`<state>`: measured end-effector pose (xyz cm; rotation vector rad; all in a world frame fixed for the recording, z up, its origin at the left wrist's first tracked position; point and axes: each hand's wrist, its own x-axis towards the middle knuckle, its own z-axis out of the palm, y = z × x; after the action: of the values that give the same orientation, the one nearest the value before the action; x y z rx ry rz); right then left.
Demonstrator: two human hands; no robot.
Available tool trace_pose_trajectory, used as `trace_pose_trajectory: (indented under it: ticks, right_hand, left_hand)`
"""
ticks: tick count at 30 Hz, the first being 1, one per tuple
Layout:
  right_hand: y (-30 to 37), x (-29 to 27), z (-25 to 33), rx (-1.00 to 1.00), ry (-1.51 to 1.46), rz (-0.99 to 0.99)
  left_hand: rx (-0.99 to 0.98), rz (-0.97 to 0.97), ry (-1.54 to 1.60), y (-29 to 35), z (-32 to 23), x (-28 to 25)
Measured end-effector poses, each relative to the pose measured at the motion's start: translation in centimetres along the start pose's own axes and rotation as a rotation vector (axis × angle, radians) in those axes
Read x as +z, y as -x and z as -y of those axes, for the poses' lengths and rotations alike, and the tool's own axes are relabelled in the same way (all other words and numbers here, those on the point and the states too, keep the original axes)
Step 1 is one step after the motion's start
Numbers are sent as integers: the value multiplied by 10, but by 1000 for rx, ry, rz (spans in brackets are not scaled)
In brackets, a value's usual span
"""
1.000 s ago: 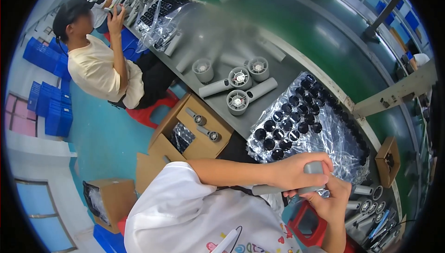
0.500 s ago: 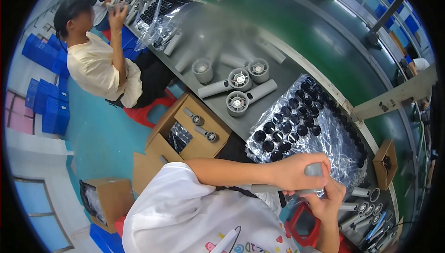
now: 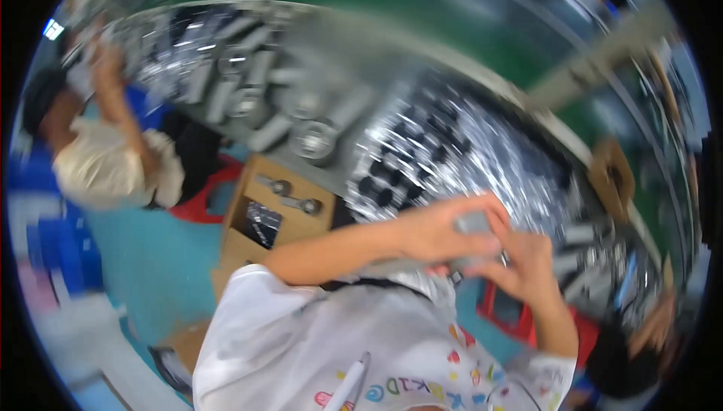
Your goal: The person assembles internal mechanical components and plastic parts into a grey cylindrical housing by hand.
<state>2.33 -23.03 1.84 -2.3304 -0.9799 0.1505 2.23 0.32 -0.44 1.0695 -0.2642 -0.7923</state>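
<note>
Left hand (image 3: 440, 232): wrapped around grey part (image 3: 472, 223)
Right hand (image 3: 529, 260): grasping same grey part
Grey part: between both hands, before white shirt (image 3: 286, 336)
Black caps (image 3: 385, 197): on clear plastic (image 3: 520, 192), beyond hands

Blur throughout. Left hand (image 3: 444, 232) and right hand (image 3: 529, 260) both closed on a grey part (image 3: 473, 223). Clock from hands: 11, black round pieces (image 3: 385, 197) on clear plastic (image 3: 493, 162), bench (image 3: 333, 173) beneath; 10, grey fan units (image 3: 312, 141); between 9 and 10, cardboard box (image 3: 303, 227); 2, smaller carton (image 3: 605, 177); 5, red stool (image 3: 522, 328).
</note>
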Motion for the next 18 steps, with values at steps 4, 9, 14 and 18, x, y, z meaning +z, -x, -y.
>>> trace_pose_trajectory:
  ticks: [4, 9, 14, 18]
  right_hand:
    - [-37, -21, 13, 122, -276, 82]
    - [-30, -4, 3, 136, -646, -95]
    - [-33, -15, 11, 256, -521, -22]
    - [-28, -5, 2, 222, -568, -93]
  left_hand:
    - [-48, -124, 257, 1, -22, -5]
    - [16, -85, 159, -15, -15, -8]
    - [-33, -214, 232, -16, -15, 5]
    - [-2, -250, 185, -17, -13, 7]
